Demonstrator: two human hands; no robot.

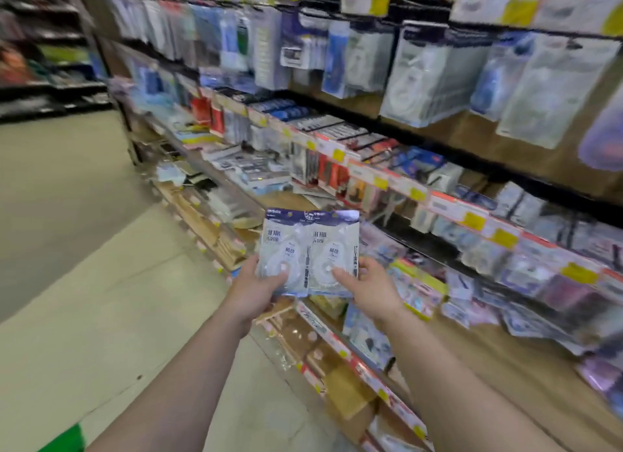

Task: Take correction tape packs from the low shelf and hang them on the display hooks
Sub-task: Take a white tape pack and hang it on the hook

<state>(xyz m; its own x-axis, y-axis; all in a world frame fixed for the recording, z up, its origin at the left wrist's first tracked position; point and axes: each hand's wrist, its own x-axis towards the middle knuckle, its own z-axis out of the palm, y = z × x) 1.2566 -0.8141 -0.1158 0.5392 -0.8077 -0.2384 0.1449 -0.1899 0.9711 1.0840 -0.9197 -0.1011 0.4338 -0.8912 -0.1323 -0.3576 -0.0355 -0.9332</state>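
Light: bright, even, soft, from overhead.
Shadows: faint on the floor (84,249); dark under the shelf boards.
Glare: pale sheen on hanging plastic packets (431,73).
Blur: heavy smear over the shelves (371,168), worst at right and top.
Sharpest: centre of frame.
Distortion: wide-angle curve, edges bowed.

hanging packs (435,70): blurred | shelf labels (472,220): unreadable | forearms: cut by bottom edge
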